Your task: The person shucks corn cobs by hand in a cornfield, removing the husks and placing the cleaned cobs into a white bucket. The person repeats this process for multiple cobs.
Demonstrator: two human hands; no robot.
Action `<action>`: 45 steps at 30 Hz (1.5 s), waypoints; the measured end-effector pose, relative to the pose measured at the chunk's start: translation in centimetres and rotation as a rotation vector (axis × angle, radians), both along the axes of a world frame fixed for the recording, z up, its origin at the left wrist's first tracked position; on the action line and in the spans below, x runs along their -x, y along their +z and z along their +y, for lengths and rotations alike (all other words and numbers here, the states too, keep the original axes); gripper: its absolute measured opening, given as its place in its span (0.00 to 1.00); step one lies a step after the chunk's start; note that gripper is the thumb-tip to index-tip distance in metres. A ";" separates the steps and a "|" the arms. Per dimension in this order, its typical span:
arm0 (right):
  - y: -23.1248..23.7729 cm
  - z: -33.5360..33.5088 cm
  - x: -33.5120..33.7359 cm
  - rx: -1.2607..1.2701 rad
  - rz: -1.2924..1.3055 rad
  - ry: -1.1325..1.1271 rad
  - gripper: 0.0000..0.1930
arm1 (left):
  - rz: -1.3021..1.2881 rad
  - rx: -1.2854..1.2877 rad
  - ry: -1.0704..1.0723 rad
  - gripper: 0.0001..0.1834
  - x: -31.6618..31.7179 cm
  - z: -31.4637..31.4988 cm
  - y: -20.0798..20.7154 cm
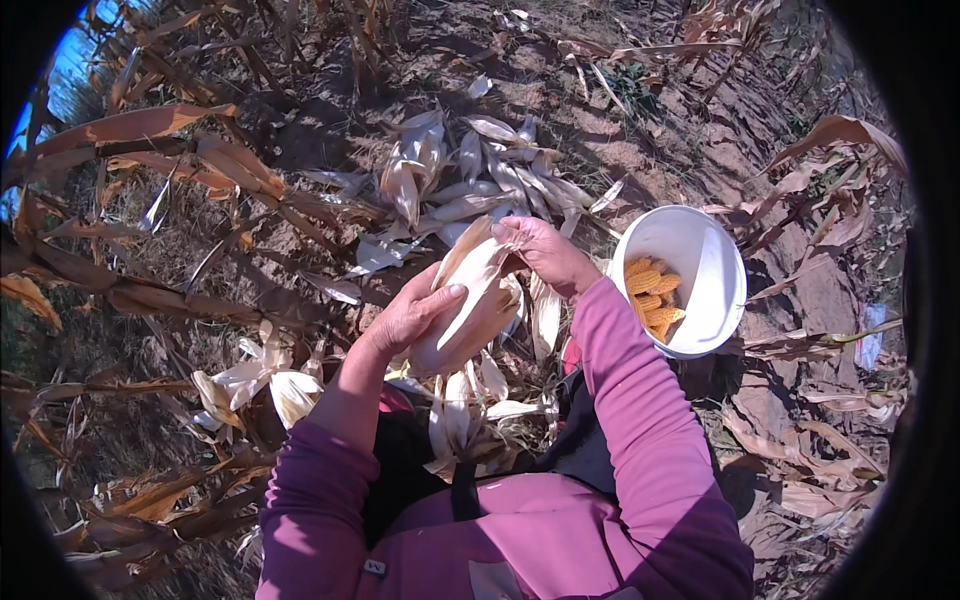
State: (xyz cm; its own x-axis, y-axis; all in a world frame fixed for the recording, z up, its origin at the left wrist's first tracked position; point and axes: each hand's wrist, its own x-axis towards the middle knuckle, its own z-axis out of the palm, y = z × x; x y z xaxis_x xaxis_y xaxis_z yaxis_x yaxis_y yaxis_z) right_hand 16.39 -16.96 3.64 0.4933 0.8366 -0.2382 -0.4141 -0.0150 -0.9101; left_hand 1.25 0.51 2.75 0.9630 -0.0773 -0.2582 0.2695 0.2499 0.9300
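Note:
An ear of corn (462,305) in its dry, pale husk lies tilted between my two hands, its upper end pointing away from me. My left hand (415,310) is wrapped round its lower part, with the thumb along the husk. At the upper end, my right hand (545,250) pinches the husk leaves near the tip. The kernels are hidden inside the husk. Beside my right forearm stands a white bucket (722,285) with several husked yellow corn cobs (652,290) in it.
A heap of dry husks and unhusked ears (480,170) lies on the soil ahead of me. More loose husks (460,405) lie between my legs and at left. Dry corn stalks (130,290) lean in along the left side, with dry leaves (830,180) at right.

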 end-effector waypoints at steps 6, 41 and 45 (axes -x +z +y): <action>-1.9 3.7 1.4 -0.060 0.135 -0.164 0.34 | 0.017 0.253 0.482 0.26 -0.6 0.4 -0.6; -5.3 1.0 11.4 -0.244 -0.634 0.927 0.32 | -0.099 0.293 0.890 0.32 -1.4 5.6 0.4; 1.4 1.6 7.7 -0.099 0.230 0.488 0.13 | 0.014 0.159 0.846 0.28 -1.6 4.0 -0.1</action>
State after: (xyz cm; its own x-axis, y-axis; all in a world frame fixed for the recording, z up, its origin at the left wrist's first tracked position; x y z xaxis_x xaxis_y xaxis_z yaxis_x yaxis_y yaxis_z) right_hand 8.72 -15.37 5.01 -0.0129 0.9791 -0.2030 -0.5692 -0.1741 -0.8036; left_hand 2.87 4.48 2.62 0.7100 0.6287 -0.3174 -0.0549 0.4987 0.8650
